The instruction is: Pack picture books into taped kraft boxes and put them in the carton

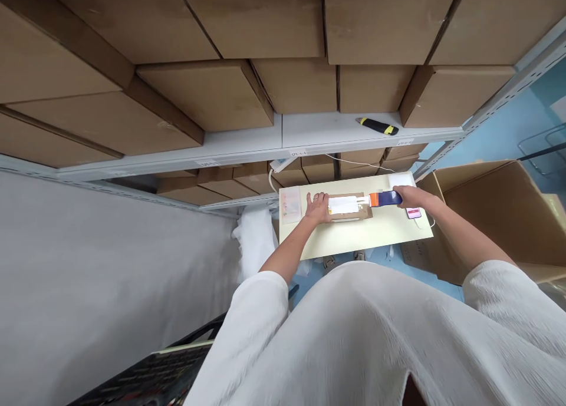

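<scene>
My left hand point(317, 208) lies flat, fingers spread, on the left end of a small brown cardboard parcel point(349, 213) with a white label point(343, 205) on top. My right hand point(409, 197) is closed round a blue and orange tape dispenser point(385, 198), whose orange end meets the right end of the label. The parcel rests on a pale yellow board point(354, 236) that serves as a work surface. A pink phone point(414, 213) lies just under my right wrist.
Grey metal shelves point(283, 139) hold many brown cartons above and behind the board. A yellow and black utility knife point(377, 125) lies on the shelf. A clear packet point(290, 205) sits at the board's left end. An open carton point(495, 211) stands right, a black crate point(154, 373) lower left.
</scene>
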A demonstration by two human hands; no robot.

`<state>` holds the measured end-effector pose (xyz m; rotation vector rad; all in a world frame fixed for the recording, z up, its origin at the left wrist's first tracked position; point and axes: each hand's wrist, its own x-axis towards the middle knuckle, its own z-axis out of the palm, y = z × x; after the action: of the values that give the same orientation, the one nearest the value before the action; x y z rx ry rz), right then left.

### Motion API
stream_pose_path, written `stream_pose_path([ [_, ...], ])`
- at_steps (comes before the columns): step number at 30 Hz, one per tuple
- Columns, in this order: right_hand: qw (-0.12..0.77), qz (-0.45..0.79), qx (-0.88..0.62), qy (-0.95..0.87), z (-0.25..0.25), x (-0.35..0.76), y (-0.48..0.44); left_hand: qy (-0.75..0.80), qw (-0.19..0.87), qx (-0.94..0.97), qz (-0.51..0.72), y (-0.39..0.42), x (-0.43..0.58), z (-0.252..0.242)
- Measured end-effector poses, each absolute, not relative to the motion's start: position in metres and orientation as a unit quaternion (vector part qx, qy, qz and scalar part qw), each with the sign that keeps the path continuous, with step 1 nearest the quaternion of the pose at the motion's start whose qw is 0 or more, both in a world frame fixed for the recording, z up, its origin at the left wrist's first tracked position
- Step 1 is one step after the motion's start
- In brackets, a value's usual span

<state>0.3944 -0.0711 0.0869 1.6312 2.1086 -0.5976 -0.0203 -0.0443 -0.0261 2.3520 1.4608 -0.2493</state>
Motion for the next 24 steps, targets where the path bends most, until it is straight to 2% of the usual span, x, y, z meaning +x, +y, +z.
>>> stream_pose_path([
  [9, 0.188, -0.252, 0.593, 0.742, 0.057, 0.439, -0.075, 0.528, 0.179, 0.823, -0.105, -0.046, -0.018, -0.026],
  [18, 0.262, -0.230, 0.604, 0.717, 0.035, 0.397, -0.060, 0.538, 0.183, 0.812, -0.130, -0.047, -0.014, -0.021],
  [24, 0.265, -0.224, 0.598, 0.722, 0.027, 0.373, -0.054, 0.551, 0.196, 0.799, -0.139, -0.051, -0.012, -0.019],
])
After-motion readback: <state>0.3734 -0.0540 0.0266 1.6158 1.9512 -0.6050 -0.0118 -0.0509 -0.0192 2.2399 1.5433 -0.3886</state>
